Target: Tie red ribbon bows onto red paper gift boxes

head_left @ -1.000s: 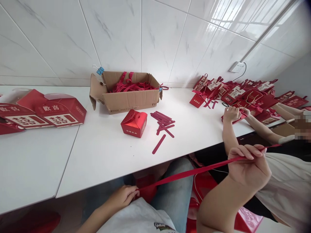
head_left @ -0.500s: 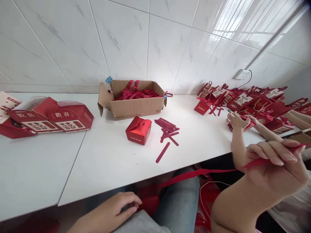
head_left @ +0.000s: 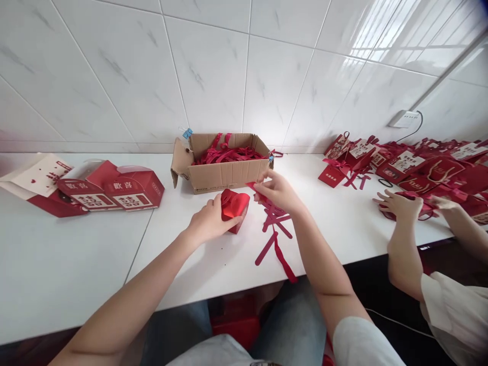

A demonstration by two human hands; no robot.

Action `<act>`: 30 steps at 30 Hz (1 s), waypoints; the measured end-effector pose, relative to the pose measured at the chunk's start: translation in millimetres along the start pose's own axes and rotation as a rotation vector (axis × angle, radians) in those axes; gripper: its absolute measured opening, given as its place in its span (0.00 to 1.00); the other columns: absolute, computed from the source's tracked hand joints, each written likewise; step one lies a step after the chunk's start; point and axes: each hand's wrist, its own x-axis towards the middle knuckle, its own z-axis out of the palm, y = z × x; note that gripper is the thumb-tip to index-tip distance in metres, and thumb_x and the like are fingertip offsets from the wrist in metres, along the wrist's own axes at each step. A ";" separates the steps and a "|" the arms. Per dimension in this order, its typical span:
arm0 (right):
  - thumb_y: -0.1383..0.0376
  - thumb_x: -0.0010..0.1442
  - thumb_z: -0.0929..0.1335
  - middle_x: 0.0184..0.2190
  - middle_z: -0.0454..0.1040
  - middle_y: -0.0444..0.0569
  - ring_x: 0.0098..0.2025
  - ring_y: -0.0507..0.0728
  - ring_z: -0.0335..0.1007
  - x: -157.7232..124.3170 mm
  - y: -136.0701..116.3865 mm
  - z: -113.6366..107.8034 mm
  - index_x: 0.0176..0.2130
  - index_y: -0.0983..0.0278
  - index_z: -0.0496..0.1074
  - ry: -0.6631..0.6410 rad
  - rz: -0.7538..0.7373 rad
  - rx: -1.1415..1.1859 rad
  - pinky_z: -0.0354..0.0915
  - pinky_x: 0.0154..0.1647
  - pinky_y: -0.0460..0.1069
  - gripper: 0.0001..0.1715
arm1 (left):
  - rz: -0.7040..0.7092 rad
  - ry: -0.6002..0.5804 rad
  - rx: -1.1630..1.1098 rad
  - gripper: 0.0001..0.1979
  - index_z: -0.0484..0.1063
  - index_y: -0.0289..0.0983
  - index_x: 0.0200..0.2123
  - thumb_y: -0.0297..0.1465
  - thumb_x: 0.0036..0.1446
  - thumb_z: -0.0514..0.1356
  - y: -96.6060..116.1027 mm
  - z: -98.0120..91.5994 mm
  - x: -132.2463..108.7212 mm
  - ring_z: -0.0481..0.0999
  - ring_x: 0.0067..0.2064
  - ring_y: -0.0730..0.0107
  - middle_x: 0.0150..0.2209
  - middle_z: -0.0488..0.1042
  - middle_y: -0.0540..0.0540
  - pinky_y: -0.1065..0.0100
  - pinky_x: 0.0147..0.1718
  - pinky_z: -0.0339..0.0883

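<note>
My left hand (head_left: pixel 208 219) is wrapped round a small red gift box (head_left: pixel 236 207) and tilts it on the white table. Its rounded top flaps are folded together, and part of its left side is hidden by my fingers. Just to the right, my right hand (head_left: pixel 280 190) pinches one end of a red ribbon (head_left: pixel 282 259). The ribbon's tail trails down across the table to the front edge. Beneath that hand lies a loose pile of dark red strips (head_left: pixel 275 218), with one strip (head_left: pixel 265 249) apart from it, nearer to me.
Behind the gift box stands a cardboard box (head_left: pixel 229 175) full of red ribbons (head_left: pixel 232 155). Larger red boxes (head_left: pixel 133 188) lie at the left. Many finished-looking red boxes (head_left: pixel 407 162) crowd the right, where a co-worker's hands (head_left: pixel 404 206) handle one. A power socket (head_left: pixel 404 119) is on the wall.
My left hand has risen from my lap and taken hold of the small gift box. My right hand has swung from the far right to beside the box, bringing the ribbon. The view has shifted left.
</note>
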 end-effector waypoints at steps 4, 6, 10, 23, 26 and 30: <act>0.60 0.57 0.67 0.20 0.73 0.41 0.24 0.52 0.71 26.4 22.8 0.2 0.35 0.61 0.57 -0.142 0.126 -0.159 0.66 0.29 0.47 0.12 | 0.007 -0.129 -0.012 0.49 0.49 0.40 0.63 0.60 0.45 0.57 -2.7 -23.5 9.3 0.72 0.52 0.45 0.57 0.66 0.33 0.59 0.40 0.68; 0.62 0.57 0.66 0.21 0.74 0.41 0.26 0.52 0.72 29.0 22.2 1.1 0.35 0.60 0.57 -0.175 0.127 -0.169 0.66 0.30 0.48 0.10 | 0.024 -0.136 0.034 0.51 0.49 0.38 0.64 0.60 0.43 0.57 -2.9 -36.3 10.0 0.67 0.57 0.41 0.60 0.62 0.31 0.57 0.43 0.68; 0.62 0.57 0.66 0.22 0.74 0.40 0.27 0.52 0.72 29.7 15.1 -2.0 0.35 0.60 0.57 -0.258 0.132 -0.133 0.66 0.32 0.48 0.10 | 0.084 0.066 0.095 0.45 0.50 0.39 0.64 0.59 0.50 0.53 -4.2 -65.3 0.0 0.55 0.64 0.42 0.66 0.52 0.37 0.53 0.51 0.64; 0.61 0.56 0.67 0.22 0.75 0.41 0.27 0.53 0.72 43.1 18.9 -2.4 0.35 0.60 0.59 -0.414 0.233 -0.182 0.61 0.29 0.46 0.10 | 0.160 -0.161 0.204 0.19 0.71 0.46 0.46 0.35 0.48 0.58 5.5 -54.7 39.4 0.64 0.56 0.49 0.55 0.65 0.44 0.58 0.43 0.67; 0.60 0.57 0.66 0.23 0.76 0.42 0.27 0.53 0.72 43.9 20.1 -2.6 0.35 0.60 0.60 -0.429 0.249 -0.199 0.60 0.28 0.46 0.09 | 0.146 -0.176 0.184 0.15 0.71 0.44 0.43 0.37 0.50 0.57 7.3 -54.3 40.2 0.70 0.48 0.53 0.51 0.67 0.44 0.60 0.41 0.67; 0.59 0.57 0.66 0.23 0.76 0.41 0.27 0.53 0.71 47.0 24.0 0.5 0.33 0.60 0.59 -0.453 0.240 -0.181 0.60 0.29 0.47 0.10 | 0.130 -0.204 0.197 0.13 0.71 0.43 0.41 0.37 0.53 0.55 10.3 -55.3 36.4 0.73 0.37 0.60 0.47 0.68 0.44 0.62 0.33 0.65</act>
